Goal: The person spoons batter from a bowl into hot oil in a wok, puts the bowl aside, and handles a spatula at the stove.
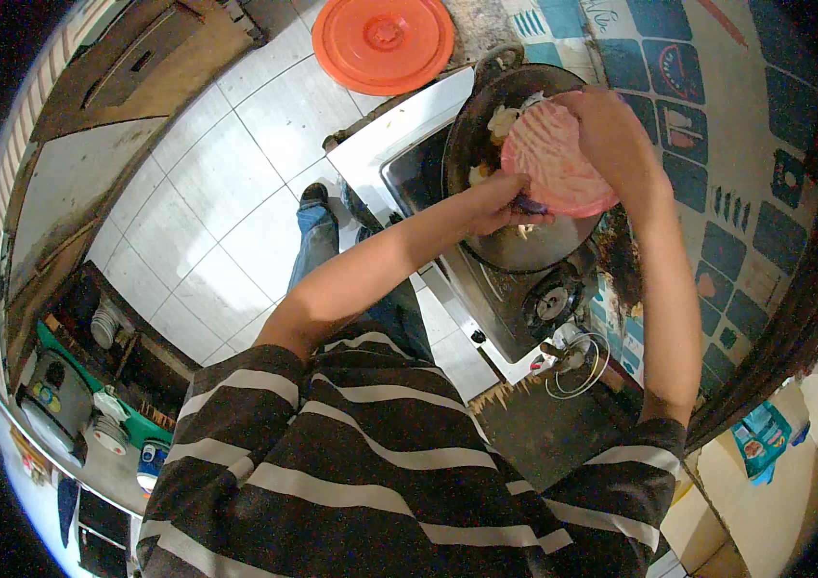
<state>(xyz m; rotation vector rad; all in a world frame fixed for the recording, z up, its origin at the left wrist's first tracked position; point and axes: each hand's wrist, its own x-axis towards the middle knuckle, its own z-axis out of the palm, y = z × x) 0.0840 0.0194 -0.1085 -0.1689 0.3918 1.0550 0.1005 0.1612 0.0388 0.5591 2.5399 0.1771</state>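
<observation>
A round pink plate or shallow bowl (555, 159), smeared with a pale coating, is tilted over a large dark wok (515, 246) on the stove. My left hand (507, 204) grips its near edge, with the thumb on top and the fingers below. At its far right edge is my right hand (611, 130), wrapped over the rim; part of those fingers is hidden. Pale pieces of food (502, 122) lie in the wok beside the plate's left edge.
The white and black stove (500, 313) has a bare burner (553, 302) near the wok. An orange lid (382, 39) sits beyond the stove. Looped wire (601, 361) lies at the stove's side. Patterned tiles (683, 130) cover the right side.
</observation>
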